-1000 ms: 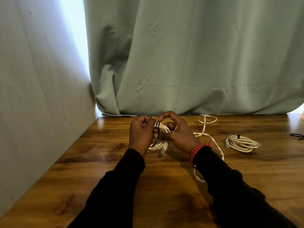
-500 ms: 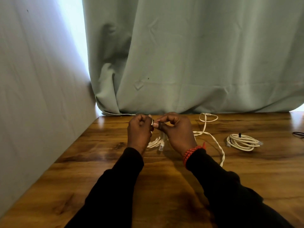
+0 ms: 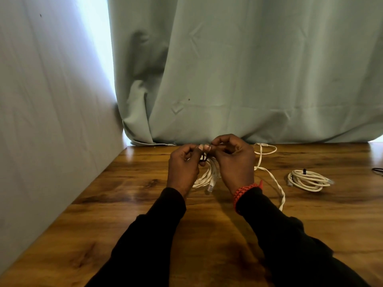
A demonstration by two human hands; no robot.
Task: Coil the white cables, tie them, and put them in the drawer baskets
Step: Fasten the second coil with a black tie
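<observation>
On table (image 3: 124,204): three cables (perhaps) (image 3: 209,175).

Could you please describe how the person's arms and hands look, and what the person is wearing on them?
Both arms are covered by long black sleeves that reach to the wrists. The left hand is bare, with no ring or glove visible. The right hand is also bare, and at its wrist sits a red braided bracelet, partly tucked against the sleeve cuff. The fingernails are short and unpainted.
</observation>
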